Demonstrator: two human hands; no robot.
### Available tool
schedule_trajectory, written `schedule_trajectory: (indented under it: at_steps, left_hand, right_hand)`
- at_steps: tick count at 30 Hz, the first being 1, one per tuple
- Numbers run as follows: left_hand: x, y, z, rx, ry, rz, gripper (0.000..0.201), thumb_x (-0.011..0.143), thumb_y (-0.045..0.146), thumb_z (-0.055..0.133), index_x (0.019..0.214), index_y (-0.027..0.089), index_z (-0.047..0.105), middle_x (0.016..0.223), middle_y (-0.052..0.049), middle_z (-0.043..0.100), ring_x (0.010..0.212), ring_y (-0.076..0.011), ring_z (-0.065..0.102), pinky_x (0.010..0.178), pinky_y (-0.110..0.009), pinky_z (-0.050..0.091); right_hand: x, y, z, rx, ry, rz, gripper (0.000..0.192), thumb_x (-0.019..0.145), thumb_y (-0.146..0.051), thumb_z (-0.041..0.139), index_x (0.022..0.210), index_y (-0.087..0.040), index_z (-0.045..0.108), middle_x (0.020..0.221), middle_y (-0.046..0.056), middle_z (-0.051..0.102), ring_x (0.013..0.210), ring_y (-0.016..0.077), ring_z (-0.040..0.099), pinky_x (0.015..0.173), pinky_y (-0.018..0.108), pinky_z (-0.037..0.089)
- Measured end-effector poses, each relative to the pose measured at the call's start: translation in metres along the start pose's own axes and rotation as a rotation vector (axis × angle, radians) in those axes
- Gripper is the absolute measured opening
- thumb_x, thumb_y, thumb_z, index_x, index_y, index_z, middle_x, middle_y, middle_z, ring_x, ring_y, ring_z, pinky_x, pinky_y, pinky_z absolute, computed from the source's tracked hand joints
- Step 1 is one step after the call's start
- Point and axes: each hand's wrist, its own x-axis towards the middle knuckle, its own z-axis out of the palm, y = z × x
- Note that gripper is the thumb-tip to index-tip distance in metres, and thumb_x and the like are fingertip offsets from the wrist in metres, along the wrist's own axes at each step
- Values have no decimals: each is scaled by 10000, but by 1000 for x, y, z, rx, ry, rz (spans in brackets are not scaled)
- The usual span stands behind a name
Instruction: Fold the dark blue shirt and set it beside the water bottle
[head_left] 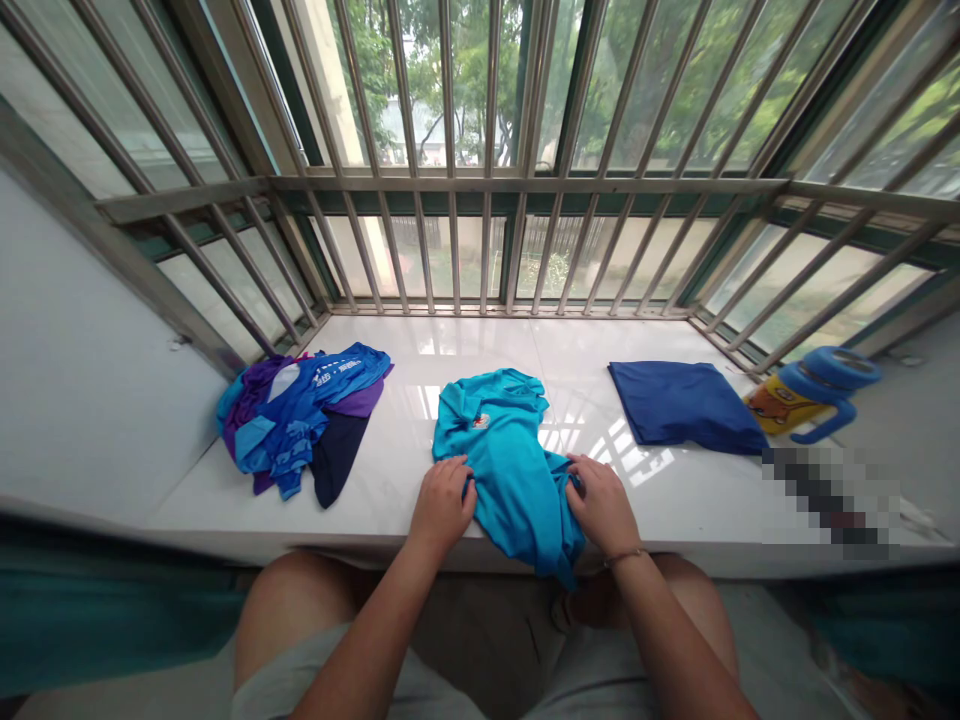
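A turquoise shirt (510, 470) with a small chest emblem lies rumpled on the white window sill (405, 500), its lower end hanging over the front edge. My left hand (444, 500) grips the shirt's left side, fingers curled into the cloth. At the opposite side my right hand (602, 503) has its fingers closed on the fabric. Both sets of fingertips are partly hidden by folds. To the right rests a flat, folded dark blue garment (679, 405), apart from both hands.
A heap of blue, purple and black clothes (300, 415) lies on the left. A blue and yellow bottle (810, 395) with a handle stands at the right, beside a pixelated patch. Metal bars (487, 184) run along the sill's back and sides.
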Motion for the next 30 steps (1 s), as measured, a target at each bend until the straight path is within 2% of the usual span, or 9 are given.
schedule_trajectory:
  at_steps: [30]
  left_hand:
    - [0,1,-2,-2,-7,-10,185,1005,174,615,1124,236,741,1317,-142,783,1236,-351,726,1088,-600,604]
  right_hand:
    - [0,0,0,16,-17,14,114,999,-247,561,1004,-268,672,1391,92,777,1342,331,675,1155,538,475]
